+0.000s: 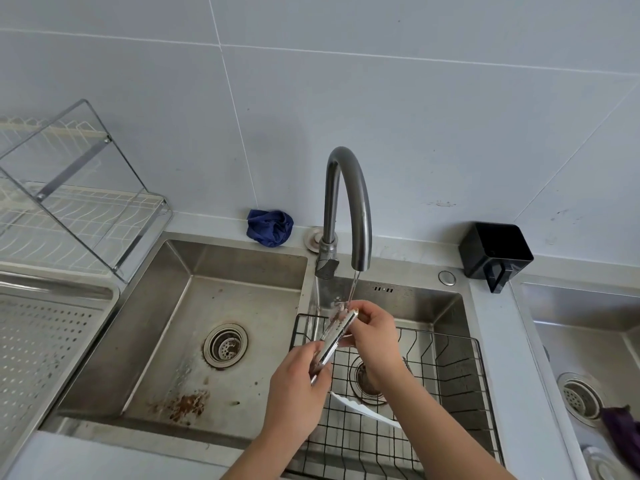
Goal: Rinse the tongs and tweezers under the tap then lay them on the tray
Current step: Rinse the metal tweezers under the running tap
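Shiny metal tongs slant under the running stream from the grey arched tap, above the right sink basin. My left hand grips their lower end. My right hand pinches their upper end, where the water lands. A perforated steel tray sits at the far left beside the left basin. In the black wire basket below my hands lies a white utensil; a ridged metal tip shows by my right wrist. I cannot tell whether that tip belongs to the tweezers.
The stained left basin has a round drain. A wire dish rack stands at the back left. A blue cloth lies behind the sink, a black holder at the back right, and a purple cloth in a third basin.
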`<move>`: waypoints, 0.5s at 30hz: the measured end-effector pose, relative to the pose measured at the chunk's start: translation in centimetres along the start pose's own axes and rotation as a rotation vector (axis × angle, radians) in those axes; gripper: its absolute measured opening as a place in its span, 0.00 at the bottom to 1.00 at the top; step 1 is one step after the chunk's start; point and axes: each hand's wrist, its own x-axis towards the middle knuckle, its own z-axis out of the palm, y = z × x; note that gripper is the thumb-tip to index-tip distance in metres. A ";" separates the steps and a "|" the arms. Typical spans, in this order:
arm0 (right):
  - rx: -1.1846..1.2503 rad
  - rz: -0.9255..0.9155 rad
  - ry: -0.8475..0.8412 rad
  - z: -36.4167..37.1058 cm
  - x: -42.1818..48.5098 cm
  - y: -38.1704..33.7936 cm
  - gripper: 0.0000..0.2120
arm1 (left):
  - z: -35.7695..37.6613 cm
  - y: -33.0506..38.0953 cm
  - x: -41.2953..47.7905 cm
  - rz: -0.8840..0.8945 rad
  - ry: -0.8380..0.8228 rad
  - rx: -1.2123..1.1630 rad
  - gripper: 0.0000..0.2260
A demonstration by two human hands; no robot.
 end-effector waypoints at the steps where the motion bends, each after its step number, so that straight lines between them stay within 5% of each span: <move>1: 0.000 0.001 -0.002 0.0 0.1 0.0 0.08 | 0.0 -0.1 0.1 0.003 0.000 0.000 0.14; 15: 0.075 -0.009 0.036 0.1 0.6 0.5 0.09 | 0.0 0.2 0.6 0.029 -0.012 -0.011 0.14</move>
